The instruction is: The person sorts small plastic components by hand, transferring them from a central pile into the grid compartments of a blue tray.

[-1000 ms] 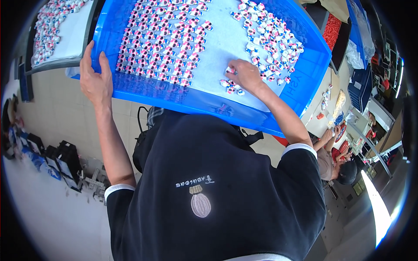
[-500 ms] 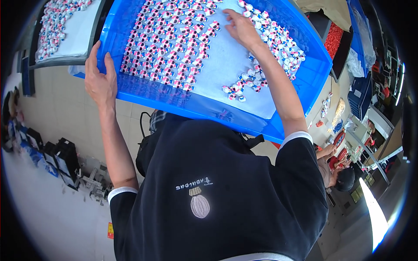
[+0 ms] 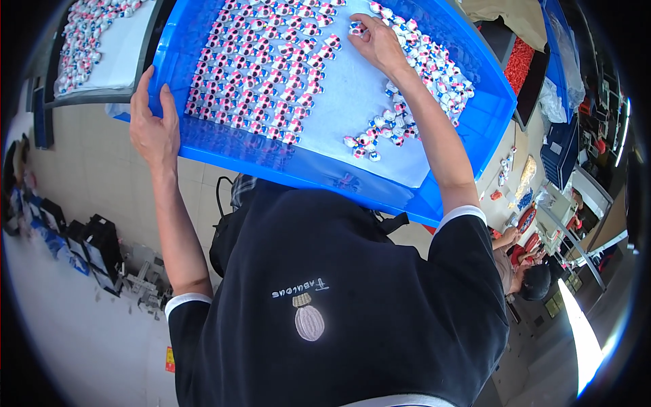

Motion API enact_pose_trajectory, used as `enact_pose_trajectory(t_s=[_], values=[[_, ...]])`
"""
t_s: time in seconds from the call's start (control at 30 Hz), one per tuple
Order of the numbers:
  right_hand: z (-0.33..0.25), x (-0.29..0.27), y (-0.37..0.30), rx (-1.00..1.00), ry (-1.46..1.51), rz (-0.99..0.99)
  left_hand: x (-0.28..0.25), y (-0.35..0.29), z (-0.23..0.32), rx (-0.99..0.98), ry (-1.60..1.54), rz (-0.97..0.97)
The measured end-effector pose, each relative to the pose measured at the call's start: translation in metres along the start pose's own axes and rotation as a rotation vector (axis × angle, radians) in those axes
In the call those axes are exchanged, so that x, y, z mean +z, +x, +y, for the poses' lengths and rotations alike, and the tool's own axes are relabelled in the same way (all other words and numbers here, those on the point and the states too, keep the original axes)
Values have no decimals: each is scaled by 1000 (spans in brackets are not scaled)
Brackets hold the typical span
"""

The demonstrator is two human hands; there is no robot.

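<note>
A blue plastic tray (image 3: pixel 285 163) lined with a white sheet lies before me. On its left side, small pink, white and blue figurines (image 3: pixel 261 74) with dark eye spots lie in neat rows. More of the same, in a loose pile (image 3: pixel 441 74), fill the right side. My left hand (image 3: pixel 156 125) grips the tray's left rim, thumb apart from the fingers. Over the strip between rows and pile, my right hand (image 3: pixel 380 46) has thumb and fingers closed on one small figurine (image 3: pixel 357 28) near the far end of the rows.
A second, dark-rimmed tray (image 3: pixel 122 57) with similar pieces stands at the far left. To the right are a container of red pieces (image 3: pixel 519 62), a clear plastic bag (image 3: pixel 553 100) and blue crates (image 3: pixel 561 152). Another person (image 3: pixel 532 281) sits farther right. Black boxes (image 3: pixel 102 247) stand at left.
My right hand's fingers, spread above the white sheet before, have come together on a figurine beside the rows. My left hand stays on the rim.
</note>
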State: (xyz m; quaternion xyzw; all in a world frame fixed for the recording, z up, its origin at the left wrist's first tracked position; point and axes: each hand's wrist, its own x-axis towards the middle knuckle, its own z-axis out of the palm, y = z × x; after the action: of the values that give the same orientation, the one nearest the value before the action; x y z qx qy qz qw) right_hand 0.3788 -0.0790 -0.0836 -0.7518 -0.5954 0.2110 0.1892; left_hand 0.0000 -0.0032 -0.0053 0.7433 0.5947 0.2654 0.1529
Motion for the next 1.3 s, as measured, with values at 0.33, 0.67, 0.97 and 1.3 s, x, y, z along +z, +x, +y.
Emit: enact_pose_trajectory(t_s=[0.33, 0.67, 0.97, 1.3], values=[[3, 10, 13, 317, -27, -50, -1, 1, 1, -30, -12, -12], [-3, 9, 11, 103, 194, -106, -1, 2, 4, -38, -3, -21], [32, -28, 10, 141, -353, 233, 1, 1, -2, 65, 22, 44], [23, -17, 34, 81, -524, 91, 1, 1, -1, 38, 16, 22]])
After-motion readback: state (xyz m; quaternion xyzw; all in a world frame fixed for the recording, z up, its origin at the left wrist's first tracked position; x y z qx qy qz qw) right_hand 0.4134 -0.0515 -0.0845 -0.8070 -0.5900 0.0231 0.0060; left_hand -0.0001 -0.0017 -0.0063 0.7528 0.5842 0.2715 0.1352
